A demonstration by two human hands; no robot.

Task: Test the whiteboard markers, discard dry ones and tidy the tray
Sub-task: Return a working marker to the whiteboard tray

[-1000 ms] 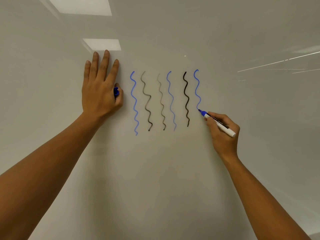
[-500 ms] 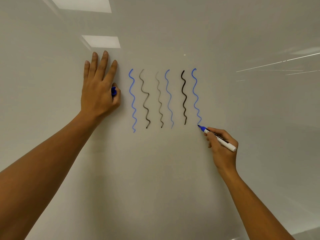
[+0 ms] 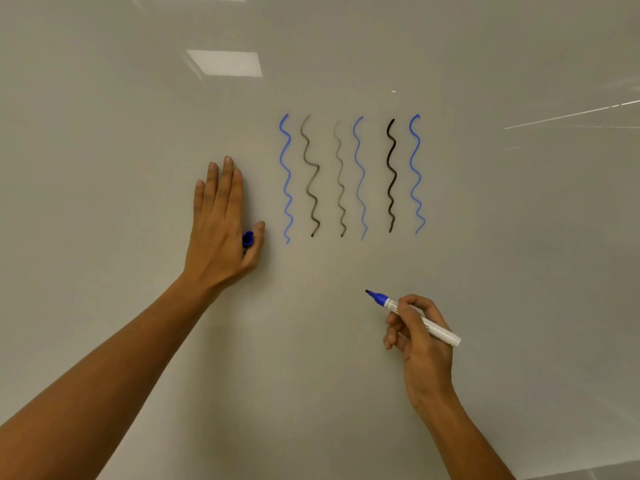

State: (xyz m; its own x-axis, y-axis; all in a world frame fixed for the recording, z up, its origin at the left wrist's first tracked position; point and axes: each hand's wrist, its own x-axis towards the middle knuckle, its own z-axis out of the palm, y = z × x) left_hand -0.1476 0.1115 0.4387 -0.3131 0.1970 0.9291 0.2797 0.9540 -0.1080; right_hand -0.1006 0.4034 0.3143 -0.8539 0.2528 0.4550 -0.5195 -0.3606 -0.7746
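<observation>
Below the six wavy test lines [image 3: 351, 176] on the whiteboard [image 3: 519, 254], the uncapped blue marker [image 3: 414, 318] sits gripped in the right hand [image 3: 420, 344], tip clear of the lines. The left hand [image 3: 221, 233] lies flat-fingered on the board, its thumb pinching the blue cap [image 3: 247, 239].

whiteboard [image 3: 519, 271] — white | squiggles [image 3: 391, 174] — blue, grey, black | cap [image 3: 247, 239] — blue

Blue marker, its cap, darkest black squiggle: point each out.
blue marker [image 3: 437, 330], head view, white barrel
cap [image 3: 247, 238], head view, blue end showing by the thumb
darkest black squiggle [image 3: 391, 174], head view, mid-stroke
</observation>
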